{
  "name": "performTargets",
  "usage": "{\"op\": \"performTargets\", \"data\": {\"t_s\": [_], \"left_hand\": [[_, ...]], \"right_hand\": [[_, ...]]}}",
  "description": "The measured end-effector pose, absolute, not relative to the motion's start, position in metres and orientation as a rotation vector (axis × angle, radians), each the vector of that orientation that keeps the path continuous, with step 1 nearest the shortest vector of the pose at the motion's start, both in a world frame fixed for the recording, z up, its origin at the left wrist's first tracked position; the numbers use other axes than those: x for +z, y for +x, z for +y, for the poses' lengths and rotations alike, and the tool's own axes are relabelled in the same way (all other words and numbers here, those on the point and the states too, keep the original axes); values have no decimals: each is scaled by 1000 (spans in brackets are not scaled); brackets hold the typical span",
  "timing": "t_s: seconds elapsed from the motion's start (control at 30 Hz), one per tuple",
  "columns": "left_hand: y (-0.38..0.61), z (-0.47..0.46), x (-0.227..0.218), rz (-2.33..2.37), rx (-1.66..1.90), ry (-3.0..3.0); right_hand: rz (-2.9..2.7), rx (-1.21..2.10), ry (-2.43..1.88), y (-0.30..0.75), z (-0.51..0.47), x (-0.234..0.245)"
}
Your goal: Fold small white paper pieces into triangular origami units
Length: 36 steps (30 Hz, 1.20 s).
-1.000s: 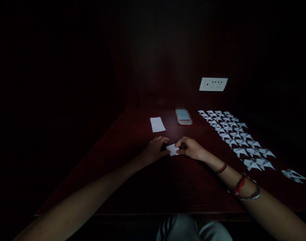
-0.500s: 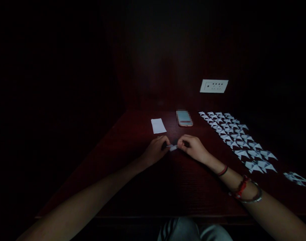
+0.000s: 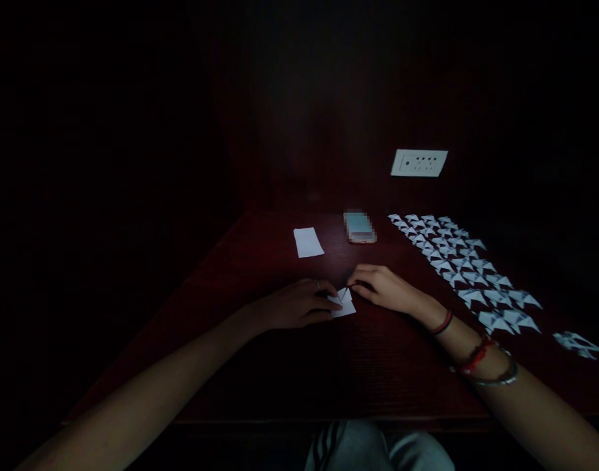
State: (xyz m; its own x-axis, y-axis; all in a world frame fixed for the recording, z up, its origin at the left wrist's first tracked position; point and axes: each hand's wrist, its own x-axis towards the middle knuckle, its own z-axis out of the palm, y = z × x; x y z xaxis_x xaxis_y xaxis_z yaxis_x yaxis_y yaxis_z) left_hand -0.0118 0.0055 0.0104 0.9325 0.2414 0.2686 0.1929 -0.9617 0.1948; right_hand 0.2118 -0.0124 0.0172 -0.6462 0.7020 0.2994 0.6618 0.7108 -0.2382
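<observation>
White paper stack (image 3: 308, 243) and phone (image 3: 359, 226) beyond hands (image 3: 295, 305), folded figures (image 3: 462, 263) at right.

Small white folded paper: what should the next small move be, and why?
Perhaps the right hand should crease the small white folded paper: it is at the upper edge, near a dark line, likely a fold, and the left hand touches the left side.

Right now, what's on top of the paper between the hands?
Fingers of the left hand cover part of the paper; what lies beneath them is hidden. The right hand is at the paper's far corner.
</observation>
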Motion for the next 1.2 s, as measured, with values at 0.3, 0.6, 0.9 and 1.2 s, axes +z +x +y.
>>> {"op": "performTargets", "data": {"t_s": [0.3,0.6,0.9,1.2], "left_hand": [[-10,6,11,376,426,2864],[-9,4,10,387,327,3101],[-13,1,15,444,164,3036],[-16,4,9,467,125,3042]], "right_hand": [[-2439,456,-1059,205,-11,9],[-2248,767,-1166,206,-3,-7],[-2256,808,-1184,204,-14,7],[-2324,708,-1322,202,-20,10]]}}
